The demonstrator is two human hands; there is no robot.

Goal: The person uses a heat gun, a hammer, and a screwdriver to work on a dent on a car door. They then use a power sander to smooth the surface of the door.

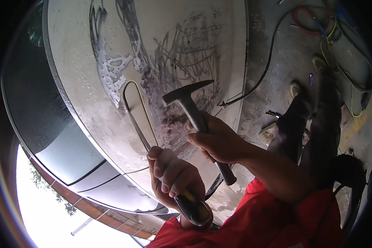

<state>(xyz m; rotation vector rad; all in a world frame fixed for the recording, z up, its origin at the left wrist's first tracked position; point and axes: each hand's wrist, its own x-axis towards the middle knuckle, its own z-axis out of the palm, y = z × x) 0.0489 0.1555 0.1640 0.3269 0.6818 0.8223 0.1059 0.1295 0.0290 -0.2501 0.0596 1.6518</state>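
Note:
A hammer (pixel 187 108) with a long, tapered metal head is gripped by my right hand (pixel 219 138). The hammer head hangs in front of the car's side panel, and the dark butt of its handle sticks out below my fist. My left hand (pixel 173 175) is closed round a yellow-and-black-handled pry tool (pixel 190 208) that looks like a long screwdriver. From that fist a slim metal shaft (pixel 137 131) rises along a narrow, rounded loop on the panel (pixel 82 62). Whether its tip touches the panel, I cannot tell. Bare, scraped patches (pixel 173 99) with dark smears cover the panel.
A car window (pixel 49 124) lies left of the panel. A black cable (pixel 273 45) with a clamp end (pixel 225 103) reaches the panel's edge. Dark-trousered legs (pixel 295 124) stand on the concrete floor at right, near yellow and red hoses (pixel 310 25).

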